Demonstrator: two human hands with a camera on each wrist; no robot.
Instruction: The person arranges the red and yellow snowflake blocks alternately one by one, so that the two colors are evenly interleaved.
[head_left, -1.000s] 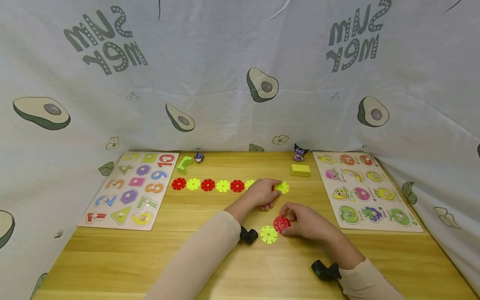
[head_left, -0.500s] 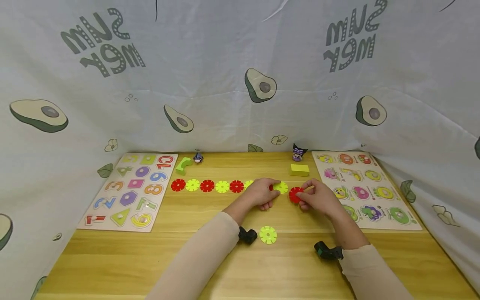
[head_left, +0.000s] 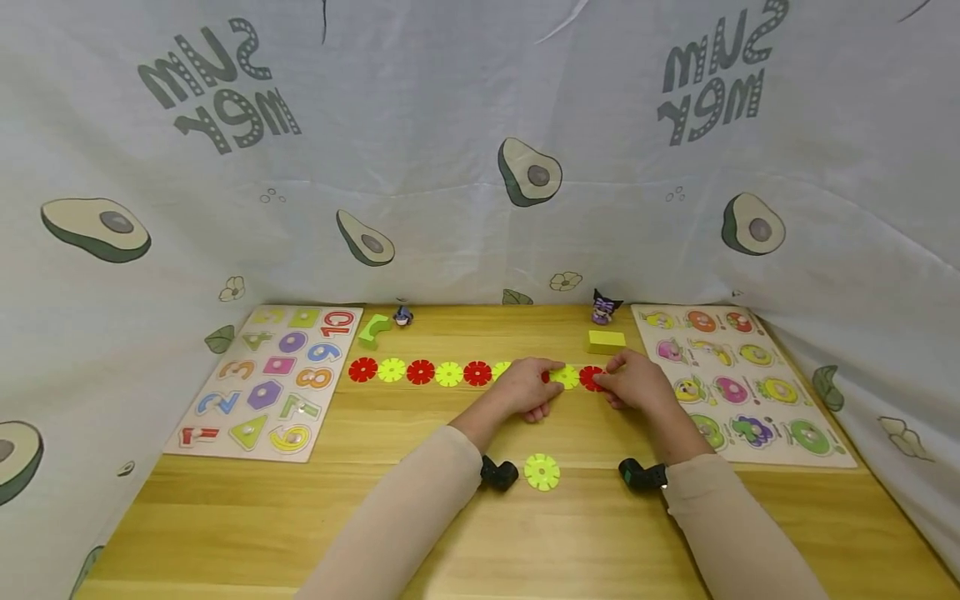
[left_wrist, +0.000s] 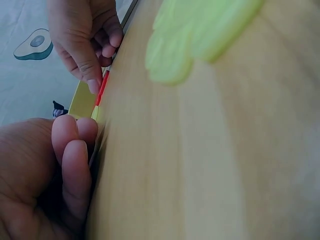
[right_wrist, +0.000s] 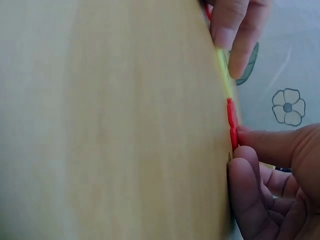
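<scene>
Notched plastic snowflake discs lie in a row of alternating red and yellow-green, starting from a red disc (head_left: 363,370) at the left. My left hand (head_left: 525,387) covers part of that row. Its thumb and index finger hold the edges of a yellow-green snowflake disc (head_left: 571,377) near the right end. Just right of it, my right hand (head_left: 639,385) pinches a red snowflake disc (head_left: 588,377) at its right side, level with the row. The right wrist view shows this red disc (right_wrist: 231,120) edge-on, meeting the yellow-green one. Another yellow-green disc (head_left: 542,472) lies alone between the forearms.
A number puzzle board (head_left: 262,383) lies left and a fruit puzzle board (head_left: 742,392) right, close to the right hand. Behind the row are a yellow block (head_left: 606,342), a green arch block (head_left: 373,331) and two small figurines, one purple-black (head_left: 605,308), one blue (head_left: 402,316).
My right hand has carried the red snowflake disc from beside the lone yellow-green disc up to the row's right end, against the yellow-green disc there. The left hand has stayed in place.
</scene>
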